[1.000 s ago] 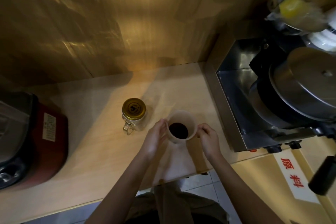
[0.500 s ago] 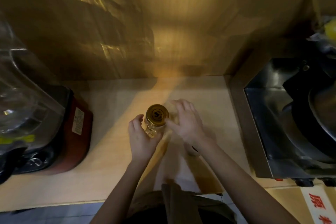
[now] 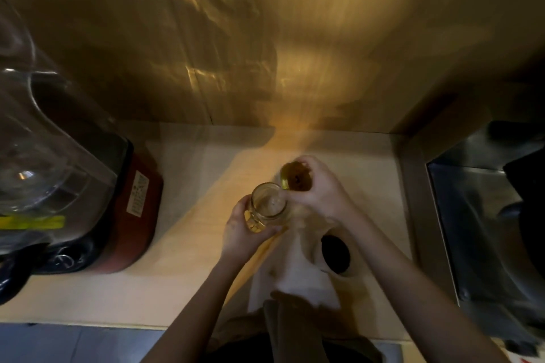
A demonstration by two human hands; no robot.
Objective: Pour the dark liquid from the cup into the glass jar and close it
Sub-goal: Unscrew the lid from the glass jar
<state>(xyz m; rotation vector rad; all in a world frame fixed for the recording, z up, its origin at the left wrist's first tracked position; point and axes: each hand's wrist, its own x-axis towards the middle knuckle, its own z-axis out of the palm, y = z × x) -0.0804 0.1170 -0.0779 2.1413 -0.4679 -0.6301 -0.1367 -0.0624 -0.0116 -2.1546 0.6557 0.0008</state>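
A small glass jar (image 3: 267, 205) with a handle stands open and empty near the middle of the wooden counter (image 3: 182, 283). My left hand (image 3: 244, 230) grips its near left side. My right hand (image 3: 320, 188) holds the gold lid (image 3: 295, 176) just off the jar, up and to its right, tilted. The pale cup (image 3: 334, 253) of dark liquid stands on the counter near my right forearm, partly hidden by it.
A red blender base (image 3: 129, 215) with a clear jug (image 3: 32, 162) fills the left of the counter. A steel stove (image 3: 483, 224) with a dark pot sits at the right. A glossy wooden wall rises behind. The counter's front edge runs just below my arms.
Both hands left the cup and went to the jar. The left hand took hold of the jar and the right hand took the gold lid off, lifting it to the right.
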